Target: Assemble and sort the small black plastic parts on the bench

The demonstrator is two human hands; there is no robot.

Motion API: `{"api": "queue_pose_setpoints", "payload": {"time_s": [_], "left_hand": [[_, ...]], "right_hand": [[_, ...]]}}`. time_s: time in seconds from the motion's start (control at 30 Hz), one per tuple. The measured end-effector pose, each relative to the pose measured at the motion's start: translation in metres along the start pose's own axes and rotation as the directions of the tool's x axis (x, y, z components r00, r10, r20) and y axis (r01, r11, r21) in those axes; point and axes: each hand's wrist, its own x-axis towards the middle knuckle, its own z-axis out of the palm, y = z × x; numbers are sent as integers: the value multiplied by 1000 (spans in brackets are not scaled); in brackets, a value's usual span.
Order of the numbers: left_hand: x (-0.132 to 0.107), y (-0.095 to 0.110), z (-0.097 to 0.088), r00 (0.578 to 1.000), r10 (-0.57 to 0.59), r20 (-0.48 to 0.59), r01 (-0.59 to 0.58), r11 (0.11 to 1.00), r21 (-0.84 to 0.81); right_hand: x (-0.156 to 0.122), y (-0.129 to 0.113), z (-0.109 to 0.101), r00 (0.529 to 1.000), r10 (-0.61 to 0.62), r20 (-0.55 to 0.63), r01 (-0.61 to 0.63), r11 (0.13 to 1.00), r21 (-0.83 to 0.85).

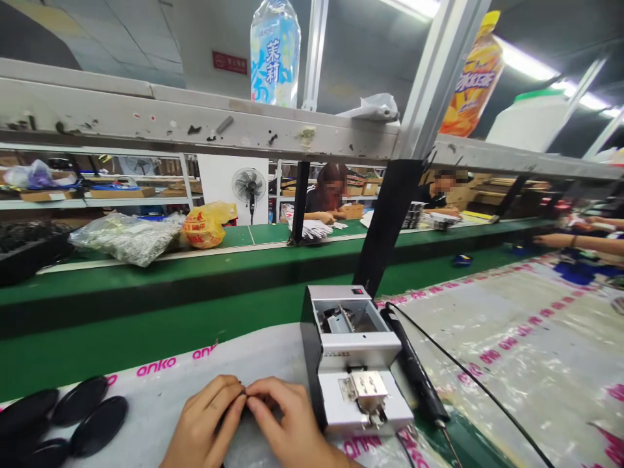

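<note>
Both hands meet at the bottom edge of the view, on a clear plastic sheet [511, 325] printed with pink "anko" lettering. The left hand [202, 426] and the right hand [287, 426] have their fingertips pressed together around a small dark object [244, 408]; fingers are curled close and pinched, and so little of the object shows between them that it is hard to say what it is, perhaps a dark, flat piece.

To the left, near the left hand, lie about 4 black oval pads [63, 419] on the sheet, some overlapping. Just beside the right hand stands a small silver-and-black benchtop machine [353, 364] with an open top and a metal clamp at its front. A black pen-shaped tool [414, 367] with a thin cable lies along the machine's right side.

Beyond is a green conveyor belt [146, 325]. On the far bench rest a bag of small metal parts [124, 237] and a yellow plastic bag [207, 224]. 2 people [326, 201] sit at work across the line, and another person's arm [580, 242] reaches in at the right. Drink bottles [274, 52] stand on the overhead shelf.
</note>
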Motion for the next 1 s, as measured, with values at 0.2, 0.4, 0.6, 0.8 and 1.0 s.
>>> {"api": "queue_pose_setpoints", "payload": {"time_s": [0.2, 0.4, 0.6, 0.8, 1.0], "left_hand": [[1, 3, -1, 993, -102, 58, 108, 987, -119], [2, 5, 1, 980, -125, 157, 158, 963, -220], [4, 7, 0, 965, -151, 214, 206, 943, -263], [5, 9, -1, 983, -98, 155, 128, 973, -194], [3, 7, 1, 982, -130, 140, 156, 968, -196]], "right_hand": [[-1, -2, 0, 1000, 7, -21, -7, 1000, 17], [0, -5, -4, 1000, -9, -7, 9, 1000, 20], [-3, 0, -1, 999, 52, 13, -53, 998, 42], [-2, 5, 1, 998, 59, -12, -59, 998, 18], [0, 5, 0, 997, 72, -33, -72, 997, 13]]}}
